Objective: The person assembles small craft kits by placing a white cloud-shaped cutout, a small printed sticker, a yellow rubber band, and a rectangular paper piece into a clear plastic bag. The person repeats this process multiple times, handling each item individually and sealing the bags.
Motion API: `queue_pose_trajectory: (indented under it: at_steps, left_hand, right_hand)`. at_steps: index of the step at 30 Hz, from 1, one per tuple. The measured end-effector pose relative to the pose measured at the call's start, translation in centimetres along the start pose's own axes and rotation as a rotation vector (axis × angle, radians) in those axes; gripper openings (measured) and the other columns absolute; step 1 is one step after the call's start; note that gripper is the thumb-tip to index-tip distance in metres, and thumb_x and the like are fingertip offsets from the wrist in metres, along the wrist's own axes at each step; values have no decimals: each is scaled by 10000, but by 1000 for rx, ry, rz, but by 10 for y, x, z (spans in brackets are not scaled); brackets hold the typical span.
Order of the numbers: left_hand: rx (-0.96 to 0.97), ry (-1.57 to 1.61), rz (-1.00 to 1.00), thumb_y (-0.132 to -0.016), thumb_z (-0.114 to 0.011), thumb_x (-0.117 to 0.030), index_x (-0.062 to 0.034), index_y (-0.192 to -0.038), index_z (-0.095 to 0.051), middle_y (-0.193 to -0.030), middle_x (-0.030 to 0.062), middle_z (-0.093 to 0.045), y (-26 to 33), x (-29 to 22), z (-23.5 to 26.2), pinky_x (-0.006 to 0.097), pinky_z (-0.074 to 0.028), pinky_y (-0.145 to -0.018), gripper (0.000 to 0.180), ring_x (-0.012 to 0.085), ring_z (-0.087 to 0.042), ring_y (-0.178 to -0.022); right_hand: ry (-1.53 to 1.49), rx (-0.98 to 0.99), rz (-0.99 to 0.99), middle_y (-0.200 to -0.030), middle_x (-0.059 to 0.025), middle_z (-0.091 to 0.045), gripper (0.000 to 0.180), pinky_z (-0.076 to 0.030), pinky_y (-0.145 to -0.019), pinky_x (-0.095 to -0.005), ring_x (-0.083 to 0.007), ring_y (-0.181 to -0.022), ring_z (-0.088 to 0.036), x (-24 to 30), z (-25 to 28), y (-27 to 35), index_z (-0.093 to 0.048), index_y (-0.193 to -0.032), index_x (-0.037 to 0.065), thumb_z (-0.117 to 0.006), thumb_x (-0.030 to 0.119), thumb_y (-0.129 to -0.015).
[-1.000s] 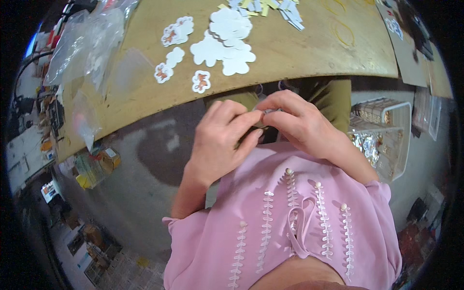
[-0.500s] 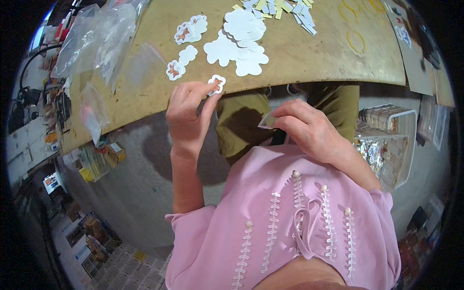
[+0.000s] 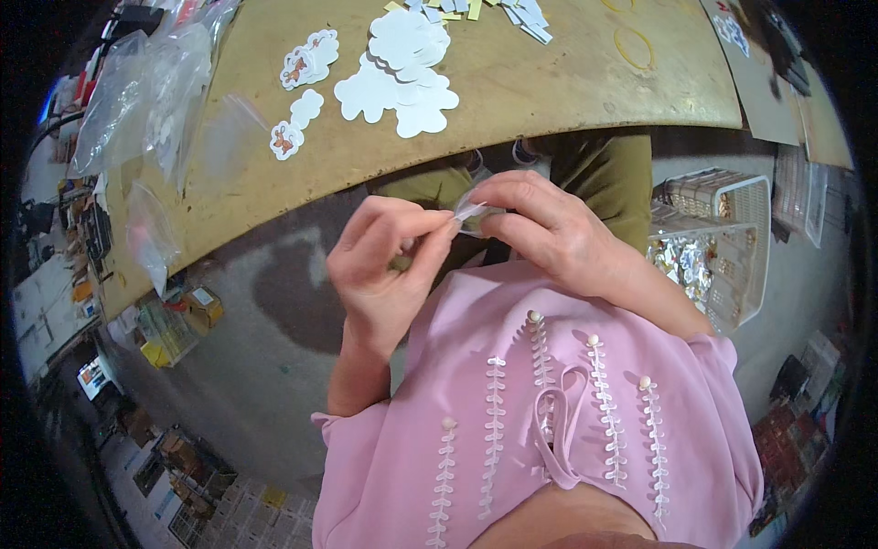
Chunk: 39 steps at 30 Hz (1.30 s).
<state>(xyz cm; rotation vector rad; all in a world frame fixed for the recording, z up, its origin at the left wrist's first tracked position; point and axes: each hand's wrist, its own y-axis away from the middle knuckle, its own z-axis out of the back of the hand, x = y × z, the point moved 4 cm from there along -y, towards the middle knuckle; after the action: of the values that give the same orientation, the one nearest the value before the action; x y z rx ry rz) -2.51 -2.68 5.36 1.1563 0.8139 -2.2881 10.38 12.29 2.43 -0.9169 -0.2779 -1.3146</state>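
Note:
Over my lap, in front of the table edge, my two hands meet. My right hand [image 3: 549,220] pinches a small clear plastic bag [image 3: 470,218] between thumb and fingers. My left hand [image 3: 389,256] is closed at the bag's left side, its thumb and forefinger pinching a small cutout card, of which only a thin pale edge shows. On the table lie a small pile of cutout cards with a brown animal print [image 3: 309,60], a single printed card [image 3: 286,140] touching a plain white one [image 3: 306,108], and a heap of white cloud-shaped cutouts [image 3: 400,91].
Clear plastic bags [image 3: 146,101] cover the table's left side. Pale blue and yellow strips [image 3: 526,20] and yellow rings [image 3: 634,48] lie at the far side. A white basket [image 3: 745,242] with shiny packets stands at right, below the tabletop [image 3: 585,82].
My left hand has come off the table edge with the printed card and moved right to the plastic bag. My right hand has lifted the bag slightly towards it. The view has shifted.

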Motion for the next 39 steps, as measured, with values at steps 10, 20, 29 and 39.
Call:
queue_pose_trajectory:
  at_steps: [10, 20, 29, 39]
  left_hand:
    - [97, -409, -121, -803, -824, -57, -114, -946, -754, -794, 51, -656, 6, -4, -28, 372, -533, -613, 169, 251, -662, -698]
    - [241, -299, -159, -870, -793, -2, -55, -1014, -788, -821, 100, -750, -12, 4, -42, 303, -533, -606, 153, 197, -714, -671]
    - [272, -279, -315, -924, -745, -14, -42, -1049, -773, -887, 93, -686, -120, -7, -64, 299, -517, -659, 131, 180, -656, -726]
    - [500, -336, -289, -891, -746, -44, -22, -985, -713, -954, 147, -694, -177, 15, -104, 418, -558, -801, 102, 337, -695, -884]
  right_hand:
    - [33, -22, 0, -1267, -202, -645, 232, -587, -970, -437, -383, -1199, -651, 1, -2, 6, -658, -1014, -40, -721, 81, -826]
    - [21, -60, -38, -1272, -209, -640, 228, -579, -980, -423, -380, -1206, -643, -7, 9, 15, -629, -998, -44, -701, 79, -820]
    - [49, -115, -159, -1267, -204, -641, 214, -577, -979, -423, -378, -1189, -642, -24, 21, 37, -623, -1011, -35, -692, 78, -843]
    - [8, -162, -181, -1260, -196, -645, 213, -575, -984, -415, -372, -1181, -642, -32, 24, 53, -628, -1025, -20, -687, 70, -842]
